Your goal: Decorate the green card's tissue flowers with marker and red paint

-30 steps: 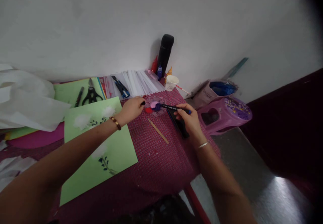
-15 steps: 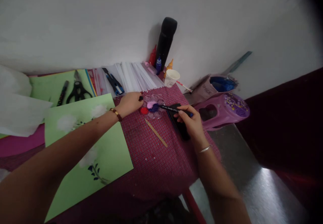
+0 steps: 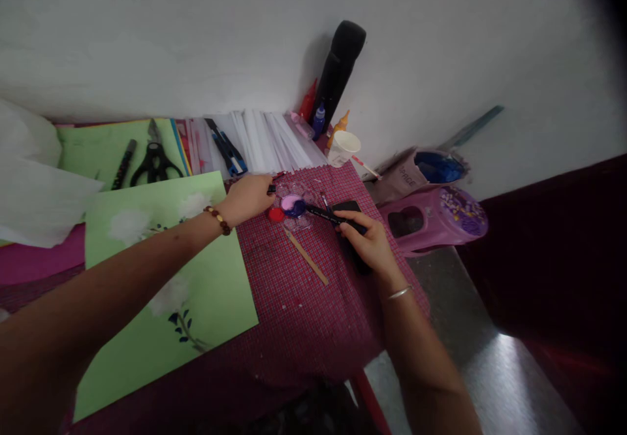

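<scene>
at four o'clock of the palette [image 3: 302,223], our right hand [image 3: 371,242] pinches a black pen [image 3: 323,213], our left hand [image 3: 248,200], at nine, closed on a small black cap [image 3: 271,189], so we should dab the blue paint [image 3: 296,209] lightly.

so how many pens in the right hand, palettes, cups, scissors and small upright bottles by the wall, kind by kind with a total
Pen in the right hand: 1
Palette: 1
Cup: 1
Scissors: 1 pair
Small upright bottles: 3, the red bottle, blue bottle and orange bottle
Total: 7
</scene>
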Demonstrator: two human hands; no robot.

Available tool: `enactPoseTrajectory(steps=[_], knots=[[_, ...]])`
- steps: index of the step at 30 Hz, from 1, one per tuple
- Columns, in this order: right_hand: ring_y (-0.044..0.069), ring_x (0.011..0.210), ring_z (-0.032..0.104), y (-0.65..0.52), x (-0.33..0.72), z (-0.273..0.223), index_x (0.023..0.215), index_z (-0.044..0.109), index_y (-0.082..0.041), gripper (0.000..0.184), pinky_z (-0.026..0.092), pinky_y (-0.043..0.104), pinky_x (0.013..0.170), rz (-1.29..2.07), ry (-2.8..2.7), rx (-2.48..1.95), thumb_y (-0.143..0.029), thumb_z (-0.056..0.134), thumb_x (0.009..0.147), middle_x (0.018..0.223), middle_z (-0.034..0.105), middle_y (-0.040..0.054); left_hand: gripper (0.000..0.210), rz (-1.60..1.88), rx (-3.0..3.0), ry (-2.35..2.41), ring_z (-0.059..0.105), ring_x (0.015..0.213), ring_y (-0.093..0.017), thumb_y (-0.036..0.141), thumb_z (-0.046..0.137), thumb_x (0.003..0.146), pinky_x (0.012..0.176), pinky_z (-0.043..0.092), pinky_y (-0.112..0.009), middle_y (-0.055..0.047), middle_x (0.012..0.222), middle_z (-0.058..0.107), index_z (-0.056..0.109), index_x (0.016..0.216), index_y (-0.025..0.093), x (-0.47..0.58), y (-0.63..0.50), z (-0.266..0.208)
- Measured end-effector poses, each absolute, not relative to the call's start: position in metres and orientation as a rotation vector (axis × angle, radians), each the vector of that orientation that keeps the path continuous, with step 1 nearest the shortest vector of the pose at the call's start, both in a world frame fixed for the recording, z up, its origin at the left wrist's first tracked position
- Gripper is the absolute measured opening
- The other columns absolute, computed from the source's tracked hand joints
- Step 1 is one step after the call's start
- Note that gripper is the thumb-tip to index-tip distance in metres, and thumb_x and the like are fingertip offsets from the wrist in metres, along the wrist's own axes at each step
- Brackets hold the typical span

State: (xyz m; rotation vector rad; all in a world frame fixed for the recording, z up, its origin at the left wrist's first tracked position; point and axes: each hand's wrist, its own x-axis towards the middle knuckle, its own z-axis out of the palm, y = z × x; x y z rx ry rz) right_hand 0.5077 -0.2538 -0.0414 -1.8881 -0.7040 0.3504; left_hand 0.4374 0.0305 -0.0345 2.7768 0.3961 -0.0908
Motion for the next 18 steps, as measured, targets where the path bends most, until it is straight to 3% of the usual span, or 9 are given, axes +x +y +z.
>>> enactPoseTrajectory(steps=[4, 9, 15, 18], knots=[[0.022, 0.099, 0.066, -0.259, 0.512, -0.039, 0.112, 0.074, -0.031, 0.027, 0.048, 0.040, 0.092, 0.316, -0.854, -1.936, -0.026, 0.062, 0.089, 0.104, 0.073, 0.0032, 0.021, -0.094, 2.776, 0.404, 0.061, 0.079, -0.025, 0.030, 0.053, 0.085, 0.066, 0.042, -0.036, -0.013, 0.085, 0.067, 0.067, 0.092, 0.016, 0.439, 0.031, -0.034], [0.021, 0.087, 0.064, -0.267, 0.518, -0.038, 0.115, 0.073, -0.032, 0.031, 0.049, 0.038, 0.082, 0.300, -0.963, -2.029, -0.023, 0.059, 0.090, 0.094, 0.068, 0.0036, 0.020, -0.099, 2.767, 0.425, 0.062, 0.077, -0.027, 0.030, 0.054, 0.084, 0.063, 0.042, -0.036, -0.013, 0.083, 0.068, 0.068, 0.090, 0.017, 0.440, 0.031, -0.034], [0.022, 0.090, 0.064, -0.272, 0.517, -0.027, 0.110, 0.075, -0.031, 0.029, 0.048, 0.040, 0.087, 0.263, -0.892, -2.019, -0.022, 0.060, 0.087, 0.098, 0.071, 0.0038, 0.022, -0.083, 2.763, 0.414, 0.062, 0.077, -0.027, 0.029, 0.053, 0.083, 0.064, 0.043, -0.037, -0.014, 0.084, 0.069, 0.068, 0.090, 0.015, 0.440, 0.031, -0.034], [0.021, 0.085, 0.065, -0.271, 0.512, -0.021, 0.107, 0.075, -0.029, 0.025, 0.049, 0.037, 0.081, 0.264, -0.751, -1.937, -0.028, 0.063, 0.085, 0.092, 0.073, 0.0025, 0.020, -0.069, 2.760, 0.413, 0.062, 0.077, -0.025, 0.029, 0.053, 0.083, 0.065, 0.043, -0.036, -0.013, 0.085, 0.069, 0.068, 0.090, 0.017, 0.439, 0.031, -0.034]])
